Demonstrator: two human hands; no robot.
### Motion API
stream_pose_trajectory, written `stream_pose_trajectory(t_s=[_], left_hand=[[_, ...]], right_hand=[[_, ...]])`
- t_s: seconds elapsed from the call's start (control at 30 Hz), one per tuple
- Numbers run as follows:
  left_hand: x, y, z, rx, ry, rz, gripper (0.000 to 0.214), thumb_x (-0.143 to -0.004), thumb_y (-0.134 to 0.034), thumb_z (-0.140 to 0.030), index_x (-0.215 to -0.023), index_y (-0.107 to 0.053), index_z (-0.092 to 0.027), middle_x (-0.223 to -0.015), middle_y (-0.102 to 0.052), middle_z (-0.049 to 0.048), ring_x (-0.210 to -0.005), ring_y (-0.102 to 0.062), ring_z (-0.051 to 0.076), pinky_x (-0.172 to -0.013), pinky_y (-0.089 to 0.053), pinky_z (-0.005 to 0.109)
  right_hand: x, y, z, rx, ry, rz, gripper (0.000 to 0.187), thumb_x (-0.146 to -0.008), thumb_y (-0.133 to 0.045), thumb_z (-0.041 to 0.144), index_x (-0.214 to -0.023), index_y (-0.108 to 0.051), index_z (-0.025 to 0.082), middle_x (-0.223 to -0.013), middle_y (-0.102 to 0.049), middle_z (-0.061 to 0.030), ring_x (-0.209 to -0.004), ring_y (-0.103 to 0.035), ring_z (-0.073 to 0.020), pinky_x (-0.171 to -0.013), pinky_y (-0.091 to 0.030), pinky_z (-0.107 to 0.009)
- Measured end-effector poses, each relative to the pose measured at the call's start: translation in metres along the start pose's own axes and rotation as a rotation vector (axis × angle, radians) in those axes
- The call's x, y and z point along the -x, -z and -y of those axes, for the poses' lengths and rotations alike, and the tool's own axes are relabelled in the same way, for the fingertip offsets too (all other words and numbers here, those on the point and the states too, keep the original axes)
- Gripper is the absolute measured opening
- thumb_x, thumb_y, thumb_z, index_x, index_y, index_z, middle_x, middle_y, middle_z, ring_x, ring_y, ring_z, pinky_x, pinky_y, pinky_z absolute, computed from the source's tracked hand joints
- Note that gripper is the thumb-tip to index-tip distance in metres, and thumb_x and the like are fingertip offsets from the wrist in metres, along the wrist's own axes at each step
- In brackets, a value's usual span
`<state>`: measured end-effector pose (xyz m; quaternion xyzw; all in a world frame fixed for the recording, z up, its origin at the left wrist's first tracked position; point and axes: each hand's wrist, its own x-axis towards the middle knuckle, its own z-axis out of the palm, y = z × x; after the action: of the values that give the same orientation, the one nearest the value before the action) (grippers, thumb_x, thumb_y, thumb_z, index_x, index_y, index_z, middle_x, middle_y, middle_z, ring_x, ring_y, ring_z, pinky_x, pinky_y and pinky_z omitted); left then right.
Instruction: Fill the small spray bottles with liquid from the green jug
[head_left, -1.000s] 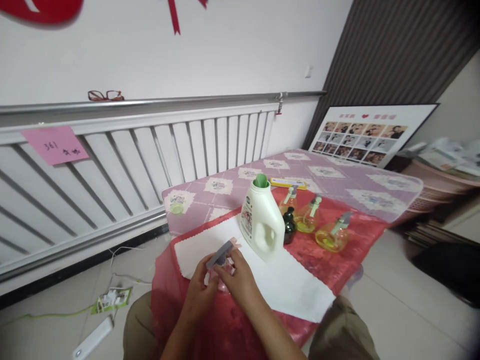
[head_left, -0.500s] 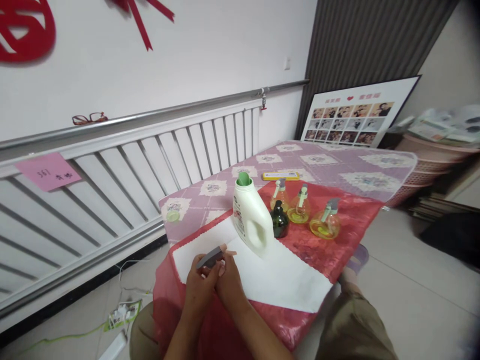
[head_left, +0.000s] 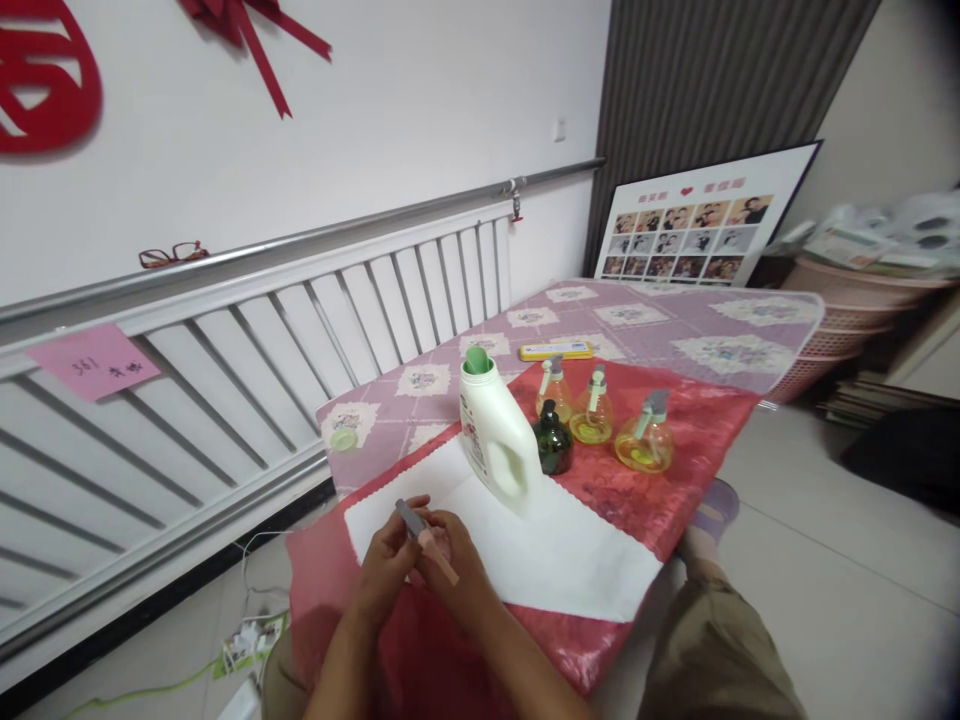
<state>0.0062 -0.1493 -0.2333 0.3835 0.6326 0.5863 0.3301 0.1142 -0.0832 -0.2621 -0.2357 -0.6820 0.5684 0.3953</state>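
A grey pump head [head_left: 409, 517] with a pinkish strip [head_left: 439, 558] hanging from its neck is held between my two hands, low over the near side of the table. My left hand [head_left: 388, 560] closes on its left side. My right hand [head_left: 459, 562] curls round it from the right, fingers bent. Whatever lies below the pump head is mostly hidden by the hands. Just beyond them a white detergent jug [head_left: 491, 430] stands on white paper [head_left: 577, 570], a green cup-like piece [head_left: 478, 358] in its mouth.
Right of the jug stand a dark green pump bottle [head_left: 553, 445] and several clear ones with yellow liquid, such as the rightmost bottle [head_left: 646, 445], on red cloth [head_left: 697, 400]. A yellow case [head_left: 556, 351] lies behind. A radiator [head_left: 300, 340] borders the table's left.
The pump head has turned in my hands: its grey end now points up and left, the pinkish strip down and right. The whole view has shifted slightly.
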Motion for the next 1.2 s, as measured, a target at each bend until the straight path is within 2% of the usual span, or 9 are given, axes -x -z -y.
stream_pose_trajectory(t_s=[0.13, 0.23, 0.4, 0.6, 0.77, 0.87, 1.0, 1.1, 1.2], left_hand=[[-0.003, -0.001, -0.001, 0.048, 0.010, -0.018, 0.043, -0.069, -0.070, -0.049, -0.100, -0.069, -0.020, -0.124, -0.061, 0.0099, -0.114, -0.055, 0.030, -0.094, -0.045, 0.038], [-0.002, -0.001, -0.001, 0.101, 0.030, -0.028, 0.047, -0.068, -0.072, -0.049, -0.103, -0.067, -0.019, -0.109, -0.068, 0.0089, -0.105, -0.060, 0.029, -0.090, -0.046, 0.039], [0.001, 0.000, 0.000, 0.117, 0.041, 0.009, 0.040, -0.074, -0.069, -0.046, -0.103, -0.066, -0.019, -0.108, -0.067, 0.0084, -0.105, -0.060, 0.027, -0.091, -0.046, 0.037], [0.000, -0.007, 0.012, 0.200, -0.026, -0.122, 0.049, -0.066, -0.074, -0.050, -0.103, -0.061, -0.020, -0.097, -0.068, 0.0057, -0.095, -0.062, 0.024, -0.086, -0.047, 0.035], [0.006, -0.013, 0.017, 0.212, 0.000, -0.190, 0.051, -0.065, -0.072, -0.056, -0.099, -0.062, -0.020, -0.098, -0.069, 0.0059, -0.097, -0.062, 0.025, -0.086, -0.047, 0.036], [0.011, -0.015, 0.019, 0.167, 0.031, -0.214, 0.050, -0.069, -0.068, -0.058, -0.102, -0.061, -0.020, -0.100, -0.069, 0.0059, -0.100, -0.062, 0.026, -0.087, -0.047, 0.037], [0.017, -0.013, 0.022, 0.132, 0.083, -0.190, 0.050, -0.073, -0.066, -0.054, -0.111, -0.058, -0.023, -0.104, -0.069, 0.0059, -0.100, -0.063, 0.026, -0.085, -0.048, 0.036], [0.018, -0.010, 0.026, 0.041, 0.074, -0.161, 0.049, -0.070, -0.071, -0.046, -0.112, -0.060, -0.023, -0.100, -0.070, 0.0069, -0.100, -0.063, 0.026, -0.088, -0.048, 0.037], [0.019, -0.008, 0.030, -0.037, 0.037, -0.200, 0.045, -0.065, -0.075, -0.042, -0.103, -0.066, -0.022, -0.097, -0.069, 0.0088, -0.106, -0.060, 0.029, -0.094, -0.045, 0.039]], right_hand=[[-0.002, 0.013, 0.007, -0.024, -0.044, 0.127, 0.038, -0.085, -0.058, 0.042, -0.118, -0.055, 0.021, -0.121, -0.064, -0.0097, -0.105, -0.063, -0.0224, -0.087, -0.052, -0.038], [-0.006, 0.024, 0.011, -0.008, -0.064, 0.165, 0.040, -0.087, -0.056, 0.041, -0.122, -0.052, 0.022, -0.125, -0.060, -0.0094, -0.113, -0.058, -0.0227, -0.095, -0.047, -0.041], [-0.019, 0.035, 0.021, 0.022, -0.013, 0.264, 0.045, -0.086, -0.056, 0.039, -0.129, -0.050, 0.026, -0.135, -0.052, -0.0077, -0.125, -0.047, -0.0228, -0.104, -0.038, -0.042], [-0.038, 0.038, 0.044, 0.032, 0.087, 0.507, 0.033, -0.089, -0.050, 0.032, -0.121, -0.060, 0.028, -0.116, -0.065, -0.0033, -0.107, -0.059, -0.0202, -0.093, -0.046, -0.037], [-0.046, 0.040, 0.052, 0.069, 0.064, 0.603, 0.029, -0.085, -0.049, 0.022, -0.110, -0.065, 0.027, -0.104, -0.068, -0.0004, -0.096, -0.062, -0.0184, -0.086, -0.048, -0.033], [-0.046, 0.041, 0.051, 0.102, 0.015, 0.604, 0.028, -0.080, -0.052, 0.017, -0.102, -0.068, 0.026, -0.096, -0.069, 0.0008, -0.091, -0.062, -0.0186, -0.082, -0.048, -0.032], [-0.044, 0.037, 0.046, 0.140, -0.045, 0.518, 0.023, -0.074, -0.060, 0.018, -0.095, -0.067, 0.025, -0.092, -0.068, 0.0019, -0.086, -0.061, -0.0183, -0.076, -0.045, -0.030], [-0.041, 0.032, 0.040, 0.141, -0.096, 0.434, 0.022, -0.069, -0.066, 0.019, -0.090, -0.066, 0.024, -0.086, -0.067, 0.0033, -0.083, -0.061, -0.0181, -0.074, -0.045, -0.029], [-0.037, 0.025, 0.034, 0.118, -0.144, 0.354, 0.025, -0.064, -0.070, 0.019, -0.087, -0.065, 0.023, -0.086, -0.068, 0.0029, -0.085, -0.062, -0.0191, -0.073, -0.046, -0.029]])
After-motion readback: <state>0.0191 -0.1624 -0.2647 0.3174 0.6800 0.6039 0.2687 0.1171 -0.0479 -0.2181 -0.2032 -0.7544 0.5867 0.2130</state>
